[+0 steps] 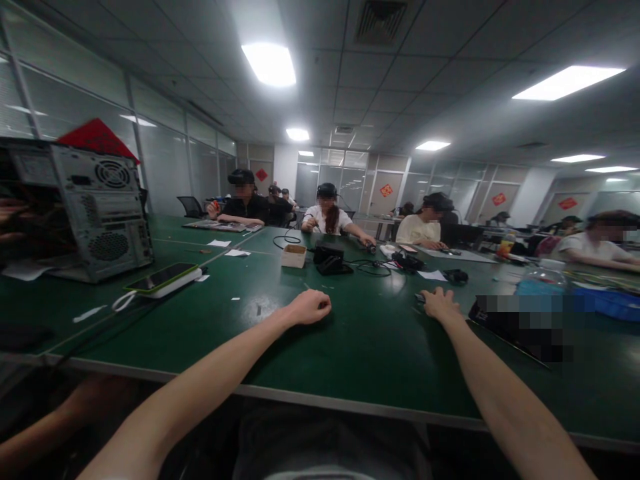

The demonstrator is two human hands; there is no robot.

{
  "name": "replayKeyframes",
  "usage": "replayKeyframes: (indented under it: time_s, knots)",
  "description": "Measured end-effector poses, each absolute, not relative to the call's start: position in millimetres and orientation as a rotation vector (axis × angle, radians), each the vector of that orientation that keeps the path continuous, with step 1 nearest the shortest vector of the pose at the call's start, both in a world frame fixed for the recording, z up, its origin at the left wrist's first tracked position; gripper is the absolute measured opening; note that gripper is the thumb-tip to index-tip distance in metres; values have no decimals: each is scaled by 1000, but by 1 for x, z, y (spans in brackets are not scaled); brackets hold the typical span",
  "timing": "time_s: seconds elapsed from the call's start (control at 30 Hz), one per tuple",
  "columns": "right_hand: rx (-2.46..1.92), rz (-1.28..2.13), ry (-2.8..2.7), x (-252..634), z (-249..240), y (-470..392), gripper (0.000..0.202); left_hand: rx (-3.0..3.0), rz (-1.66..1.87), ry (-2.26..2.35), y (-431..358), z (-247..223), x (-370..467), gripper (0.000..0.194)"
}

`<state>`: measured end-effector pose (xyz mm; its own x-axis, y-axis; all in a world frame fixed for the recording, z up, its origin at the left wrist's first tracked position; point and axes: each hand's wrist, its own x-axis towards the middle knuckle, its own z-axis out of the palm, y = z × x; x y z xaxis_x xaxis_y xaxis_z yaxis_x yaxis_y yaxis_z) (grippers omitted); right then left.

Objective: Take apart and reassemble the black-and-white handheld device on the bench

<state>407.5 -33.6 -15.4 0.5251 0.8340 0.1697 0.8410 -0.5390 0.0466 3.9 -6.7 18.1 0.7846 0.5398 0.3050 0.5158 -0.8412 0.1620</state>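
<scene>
My left hand (313,307) rests on the green table (350,353) with its fingers curled in; whether anything is inside them is hidden. To the right, my right hand (439,303) touches a small dark object (421,299) on the tabletop, its fingers closed around or over it; the object is too small to name. Beyond my left hand stand a small open box (293,257) and a black device (330,259) with a cable.
A computer case (100,207) stands at the left, with a phone (170,277) on a white block near it. At the right lie a black pouch (515,333) and a blue basket (607,303). Several people sit across the table.
</scene>
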Motion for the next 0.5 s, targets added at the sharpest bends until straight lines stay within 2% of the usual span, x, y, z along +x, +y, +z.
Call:
replayKeyframes:
  time_s: [0.5]
  knots:
    - [-2706, -265, -1411, 404, -15, -32, 40, 2903, 555, 800, -2, 13, 4, 22]
